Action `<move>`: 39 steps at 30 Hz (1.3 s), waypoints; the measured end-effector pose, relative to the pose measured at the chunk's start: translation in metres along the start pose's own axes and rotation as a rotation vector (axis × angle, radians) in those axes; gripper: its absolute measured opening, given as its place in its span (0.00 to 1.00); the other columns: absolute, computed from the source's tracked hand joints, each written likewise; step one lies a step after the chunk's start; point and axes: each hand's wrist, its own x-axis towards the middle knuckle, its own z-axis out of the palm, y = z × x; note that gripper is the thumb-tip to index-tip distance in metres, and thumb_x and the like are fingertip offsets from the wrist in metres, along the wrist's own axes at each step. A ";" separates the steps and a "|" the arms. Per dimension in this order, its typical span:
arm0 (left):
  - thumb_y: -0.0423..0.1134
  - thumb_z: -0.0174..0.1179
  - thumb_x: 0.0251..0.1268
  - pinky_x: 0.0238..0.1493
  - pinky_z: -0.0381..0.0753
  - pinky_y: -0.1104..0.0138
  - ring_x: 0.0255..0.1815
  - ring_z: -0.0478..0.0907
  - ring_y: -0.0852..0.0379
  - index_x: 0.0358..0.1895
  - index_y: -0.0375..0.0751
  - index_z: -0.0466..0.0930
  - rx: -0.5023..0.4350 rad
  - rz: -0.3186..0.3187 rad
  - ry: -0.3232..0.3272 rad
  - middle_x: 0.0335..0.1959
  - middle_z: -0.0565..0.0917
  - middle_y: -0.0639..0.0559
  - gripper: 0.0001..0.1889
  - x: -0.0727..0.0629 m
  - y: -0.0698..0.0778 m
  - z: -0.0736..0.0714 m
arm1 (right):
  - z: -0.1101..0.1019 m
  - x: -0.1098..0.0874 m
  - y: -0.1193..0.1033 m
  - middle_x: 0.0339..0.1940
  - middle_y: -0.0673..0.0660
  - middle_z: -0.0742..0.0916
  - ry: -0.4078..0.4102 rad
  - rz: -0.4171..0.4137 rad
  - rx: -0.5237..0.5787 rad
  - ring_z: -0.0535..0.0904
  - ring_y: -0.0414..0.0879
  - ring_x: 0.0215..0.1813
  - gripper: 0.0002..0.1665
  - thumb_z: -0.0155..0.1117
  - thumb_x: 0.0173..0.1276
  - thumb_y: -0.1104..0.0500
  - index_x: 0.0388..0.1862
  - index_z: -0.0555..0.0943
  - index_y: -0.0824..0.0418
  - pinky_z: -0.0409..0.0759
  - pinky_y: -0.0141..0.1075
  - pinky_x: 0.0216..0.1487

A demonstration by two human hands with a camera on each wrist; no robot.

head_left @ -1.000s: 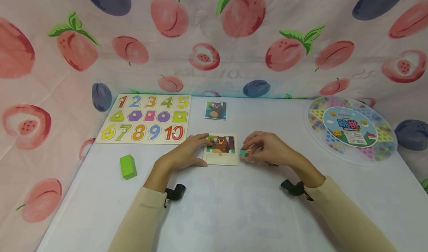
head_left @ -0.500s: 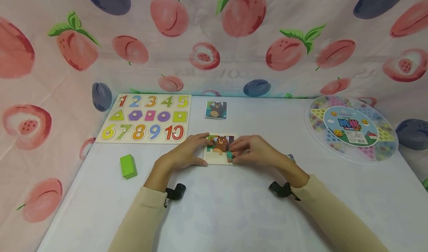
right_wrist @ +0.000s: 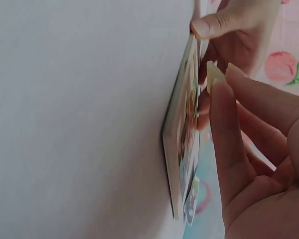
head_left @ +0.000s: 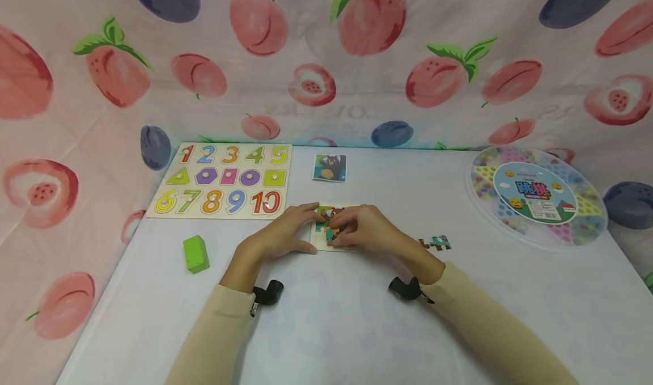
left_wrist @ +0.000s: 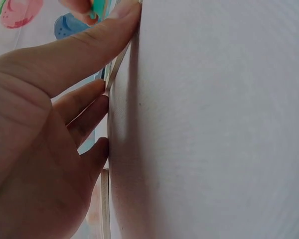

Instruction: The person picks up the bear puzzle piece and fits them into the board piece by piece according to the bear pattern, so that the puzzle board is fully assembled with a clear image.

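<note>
A small wooden puzzle board (head_left: 318, 241) with a bear picture in its upper part lies mid-table, its right side covered by my right hand (head_left: 371, 231). That hand pinches a teal-and-orange puzzle piece (head_left: 330, 236) between thumb and fingertips, over the board's lower part. In the right wrist view the piece (right_wrist: 216, 74) stands tilted, apart from the board's face. My left hand (head_left: 278, 233) rests at the board's left side, thumb at the lower corner and extended fingers near the upper one. Loose puzzle pieces (head_left: 439, 242) lie right of my right wrist.
Behind the board lies a small bear picture card (head_left: 329, 168). A number-and-shape peg board (head_left: 237, 197) is at the back left, with a green block (head_left: 196, 254) in front of it. A round Chinese checkers box (head_left: 535, 195) sits at the back right.
My right hand has moved left with the pinched puzzle piece, from beside the board to over it. The loose pieces at the right have come into view. My left hand has stayed put.
</note>
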 end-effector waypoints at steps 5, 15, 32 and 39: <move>0.45 0.74 0.60 0.85 0.54 0.47 0.86 0.51 0.45 0.69 0.48 0.75 -0.001 0.002 -0.002 0.84 0.58 0.50 0.33 0.000 0.000 0.000 | 0.007 0.004 0.000 0.54 0.59 0.90 0.009 0.006 -0.040 0.89 0.40 0.43 0.17 0.78 0.60 0.60 0.48 0.90 0.64 0.87 0.28 0.43; 0.45 0.75 0.58 0.85 0.55 0.48 0.85 0.53 0.45 0.70 0.48 0.74 -0.002 0.003 0.014 0.83 0.59 0.49 0.35 0.002 -0.001 0.002 | 0.014 0.012 -0.002 0.43 0.52 0.91 0.041 0.014 -0.143 0.81 0.39 0.41 0.12 0.80 0.58 0.57 0.41 0.92 0.58 0.80 0.29 0.42; 0.44 0.76 0.58 0.85 0.54 0.48 0.85 0.55 0.46 0.74 0.49 0.71 -0.037 -0.007 0.032 0.83 0.61 0.50 0.39 0.001 -0.002 0.002 | 0.021 0.023 -0.013 0.41 0.52 0.93 0.063 0.073 -0.196 0.82 0.45 0.47 0.14 0.83 0.54 0.55 0.38 0.92 0.58 0.79 0.36 0.52; 0.44 0.76 0.58 0.85 0.55 0.48 0.84 0.57 0.44 0.73 0.47 0.71 -0.030 0.008 0.036 0.82 0.62 0.48 0.39 0.000 -0.001 0.001 | 0.021 0.024 -0.016 0.37 0.51 0.93 0.064 0.110 -0.233 0.83 0.44 0.48 0.13 0.84 0.52 0.56 0.36 0.92 0.57 0.82 0.39 0.55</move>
